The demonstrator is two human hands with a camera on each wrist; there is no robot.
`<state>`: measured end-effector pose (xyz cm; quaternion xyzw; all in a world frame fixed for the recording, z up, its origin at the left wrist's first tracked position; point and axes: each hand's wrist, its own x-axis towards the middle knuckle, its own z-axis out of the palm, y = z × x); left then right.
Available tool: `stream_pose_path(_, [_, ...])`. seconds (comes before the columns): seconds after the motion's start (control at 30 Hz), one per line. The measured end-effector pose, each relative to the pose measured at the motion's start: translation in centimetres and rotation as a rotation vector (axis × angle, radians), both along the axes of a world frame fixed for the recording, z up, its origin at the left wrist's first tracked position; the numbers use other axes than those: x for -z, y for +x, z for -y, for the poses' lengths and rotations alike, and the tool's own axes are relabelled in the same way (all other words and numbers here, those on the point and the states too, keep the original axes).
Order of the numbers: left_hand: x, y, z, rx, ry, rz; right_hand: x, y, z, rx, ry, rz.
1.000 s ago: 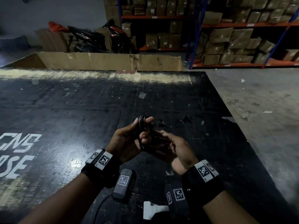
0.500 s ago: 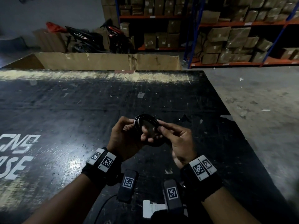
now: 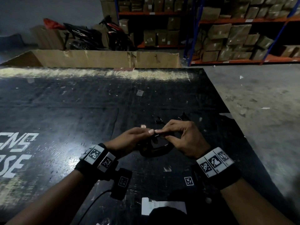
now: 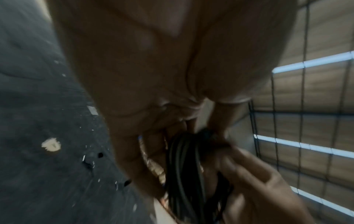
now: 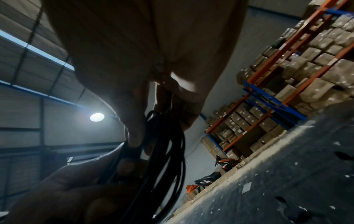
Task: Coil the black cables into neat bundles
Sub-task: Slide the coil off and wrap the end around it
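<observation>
Left hand (image 3: 129, 140) and right hand (image 3: 185, 140) both pinch the coiled black cable (image 3: 155, 151), fingertips meeting.

Tall orange-and-blue racking (image 3: 243, 21) is standing loaded with brown cartons (image 3: 219, 31), a motorbike (image 3: 90, 36) is leaning by flattened cardboard (image 3: 97, 58) on bare concrete floor (image 3: 259, 98): this is looking like a warehouse.

- Black cable (image 3: 155, 152), held over the table: smooth rubbery sheath, showing a faint sheen.
- Table (image 3: 81, 111): dark board, scuffed and scratched, reflecting light glossily.
- Box wall (image 3: 105, 58) beyond the table: matt brown cardboard, creasing.
</observation>
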<state>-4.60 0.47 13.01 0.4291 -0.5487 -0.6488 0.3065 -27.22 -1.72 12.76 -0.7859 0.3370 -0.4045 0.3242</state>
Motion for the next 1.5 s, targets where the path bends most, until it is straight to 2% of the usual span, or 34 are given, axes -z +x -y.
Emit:
stream_pose_path(0.07, [1.0, -0.4, 0.1, -0.017, -0.04, -0.025, 0.8, 0.0, -0.1, 0.034, 0.033, 0.046])
stream_pose_path(0.13, [2.0, -0.8, 0.0, -0.065, -0.093, -0.036, 2.0, 0.1, -0.4, 0.069, 0.142, 0.176])
stream_pose_path(0.2, [2.8, -1.1, -0.1, -0.09, -0.157, -0.001, 3.3, 0.2, -0.8, 0.104, 0.276, 0.317])
stream_pose_path(0.27, [3.5, -1.6, -0.2, -0.108, -0.209, 0.057, 4.5, 0.3, -1.1, 0.154, 0.327, 0.384])
stream_pose_path(0.4, [4.6, -1.9, -0.2, -0.15, -0.308, 0.166, 5.5, 0.7, -1.0, 0.223, 0.336, 0.416])
stream_pose_path(0.57, [4.8, -1.6, 0.3, -0.101, -0.47, 0.417, 6.0, 0.7, -0.3, 0.232, 0.373, 0.383])
stream_pose_path(0.63, [5.0, -1.7, 0.7, -0.142, -0.516, 0.45, 6.1, 0.8, 0.1, 0.24, 0.402, 0.386])
stream_pose_path(0.8, [6.4, -2.0, 1.8, -0.307, -0.473, 0.325, 6.3, 1.4, 1.2, 0.301, 0.453, 0.394])
stream_pose_path(0.97, [7.2, -1.9, 2.5, -0.363, -0.354, 0.157, 6.8, 1.5, 1.9, 0.293, 0.453, 0.357])
stream_pose_path(1.13, [8.3, -1.6, 3.0, -0.464, -0.306, 0.107, 7.5, 2.0, 3.3, 0.249, 0.512, 0.338])
stream_pose_path(1.2, [8.7, -1.2, 3.4, -0.537, -0.287, 0.093, 8.2, 2.1, 5.2, 0.27, 0.596, 0.307])
stream_pose_path(1.3, [8.7, -0.2, 3.8, -0.638, -0.277, 0.066, 10.1, 2.5, 9.5, 0.42, 0.7, 0.251])
stream_pose_path(1.5, [8.7, 1.6, 4.2, -0.756, -0.271, -0.022, 13.4, 5.2, 17.7, 0.611, 0.769, 0.02])
